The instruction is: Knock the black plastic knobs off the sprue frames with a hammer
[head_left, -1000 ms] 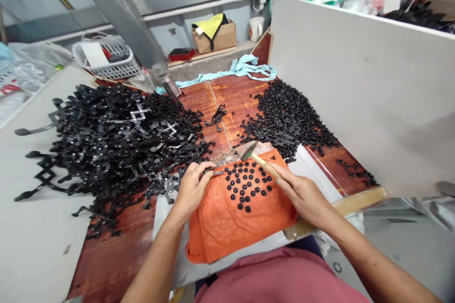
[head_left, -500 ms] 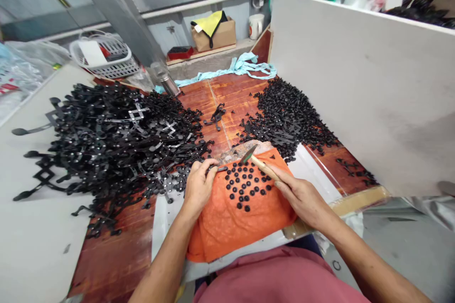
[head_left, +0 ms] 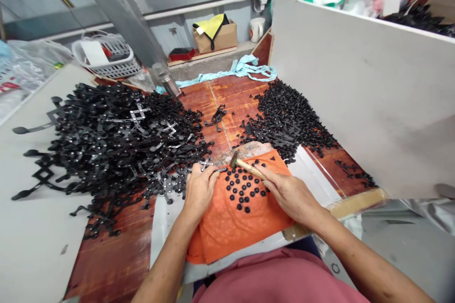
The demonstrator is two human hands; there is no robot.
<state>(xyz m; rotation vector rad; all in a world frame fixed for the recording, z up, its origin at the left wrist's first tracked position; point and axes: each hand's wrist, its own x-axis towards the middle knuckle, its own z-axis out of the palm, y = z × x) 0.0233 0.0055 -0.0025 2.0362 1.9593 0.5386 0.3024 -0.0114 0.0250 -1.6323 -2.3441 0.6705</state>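
Nearest, an orange cloth (head_left: 227, 232) lies over a white sheet (head_left: 320, 175), dotted with black caps (head_left: 244, 187). The right hand (head_left: 289, 194) has its fingers closed around the hammer (head_left: 250, 169) by the handle, over the caps. The left hand (head_left: 199, 187), at the cloth's far left edge, pinches a linkage (head_left: 223, 169) between its fingers; the linkage's tip points right, close to the hammer's head. Whether the two touch, I cannot tell. Just past the cloth is a stone (head_left: 254, 148). On the reddish tabletop (head_left: 223, 92), a large heap of linkages (head_left: 124, 137) sits to the left and a heap of small black parts (head_left: 284, 113) to the right. Farther back are a jar (head_left: 167, 80), a blue strip (head_left: 245, 67), a basket (head_left: 113, 71), a box (head_left: 222, 40) under a yellow cloth (head_left: 209, 24), and a mug (head_left: 256, 30).
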